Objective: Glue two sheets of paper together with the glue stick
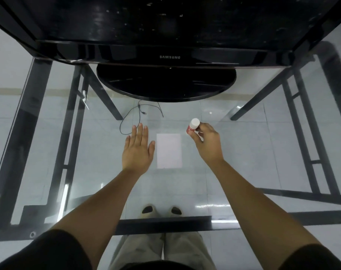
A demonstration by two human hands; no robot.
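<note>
Holding glue stick [193, 126] in right hand [207, 142], fingers curled around it.
Left hand [137, 149] flat, fingers spread narrowly, beside white paper [169, 151] on glass surface [263, 152].

The glue stick [193, 126] in my right hand [207, 142] is red with a plain white cap. The paper [169, 151] is plain white, unmarked. The glass table [263, 152] is clear with a faint grey-green tint, on a black frame, and pale grey floor tiles show through it. The monitor [165, 36] is glossy black with small pale lettering on its lower edge; its round stand [165, 84] is black too. A thin black cable [134, 117] loops below. My sleeves are black, my trousers beige, my slippers [162, 210] pale tan.
</note>
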